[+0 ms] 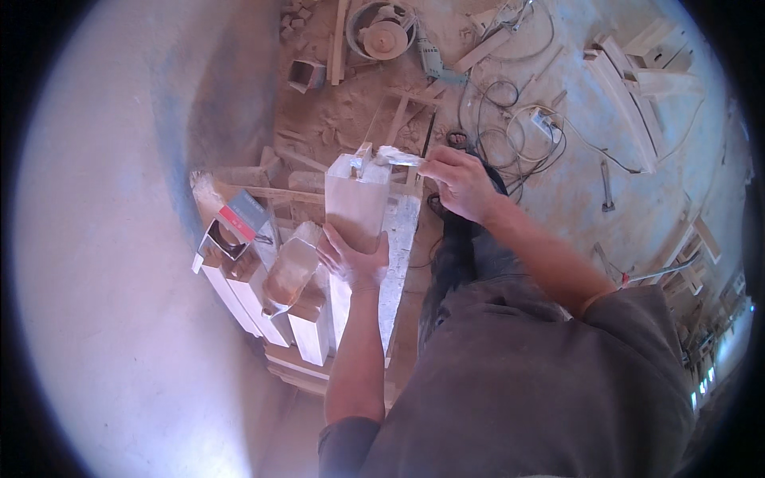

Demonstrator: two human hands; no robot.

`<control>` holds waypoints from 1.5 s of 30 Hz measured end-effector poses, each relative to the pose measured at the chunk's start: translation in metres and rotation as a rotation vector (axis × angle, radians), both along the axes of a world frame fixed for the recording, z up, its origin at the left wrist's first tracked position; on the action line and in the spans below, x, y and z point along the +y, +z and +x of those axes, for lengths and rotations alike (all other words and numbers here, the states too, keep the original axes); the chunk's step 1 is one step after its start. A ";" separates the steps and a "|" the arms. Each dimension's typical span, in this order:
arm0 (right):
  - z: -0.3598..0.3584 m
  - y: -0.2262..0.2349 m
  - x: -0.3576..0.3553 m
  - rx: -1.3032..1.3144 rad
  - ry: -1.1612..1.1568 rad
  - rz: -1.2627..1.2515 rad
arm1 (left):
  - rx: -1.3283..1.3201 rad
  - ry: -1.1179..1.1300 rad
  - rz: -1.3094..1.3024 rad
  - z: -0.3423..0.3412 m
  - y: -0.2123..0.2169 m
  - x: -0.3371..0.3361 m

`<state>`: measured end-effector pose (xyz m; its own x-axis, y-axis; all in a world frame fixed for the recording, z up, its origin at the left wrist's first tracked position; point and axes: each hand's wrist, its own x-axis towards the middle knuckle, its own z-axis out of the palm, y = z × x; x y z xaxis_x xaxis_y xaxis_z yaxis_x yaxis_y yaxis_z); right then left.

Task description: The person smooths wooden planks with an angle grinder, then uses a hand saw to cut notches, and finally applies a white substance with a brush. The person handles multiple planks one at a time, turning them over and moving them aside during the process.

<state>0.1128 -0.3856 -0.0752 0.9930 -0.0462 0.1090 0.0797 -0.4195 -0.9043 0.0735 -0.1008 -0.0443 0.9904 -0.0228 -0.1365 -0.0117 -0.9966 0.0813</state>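
Observation:
My left hand (353, 259) grips the near end of a pale, dust-coated wooden block (357, 197) and holds it upright in front of me. My right hand (460, 182) is closed on a flat pale tool or rag (396, 156) whose tip rests on the top end of the block. Just left of the block, several similar white-coated wooden blocks (267, 291) stand or lean in a cluster, one with a hollow square opening and a red and grey piece (244, 217) on top.
A curved plastered wall (111, 263) fills the left side. Sawdust and wood offcuts (319, 119) cover the floor ahead. A round power tool (384, 33), tangled cables (518, 127) and white moulded wooden parts (629, 80) lie farther off on the right.

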 end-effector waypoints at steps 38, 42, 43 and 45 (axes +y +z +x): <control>-0.027 0.133 0.313 0.315 0.443 0.074 | -0.022 0.060 -0.249 -0.209 0.019 0.181; -0.057 0.119 0.283 0.041 0.135 -0.121 | 0.280 0.253 -0.045 -0.227 0.024 0.208; -0.069 0.108 0.270 0.005 0.037 -0.020 | 0.300 0.213 -0.030 -0.225 0.024 0.214; -0.094 0.090 0.243 0.037 -0.150 0.064 | 0.346 0.147 0.001 -0.220 0.018 0.224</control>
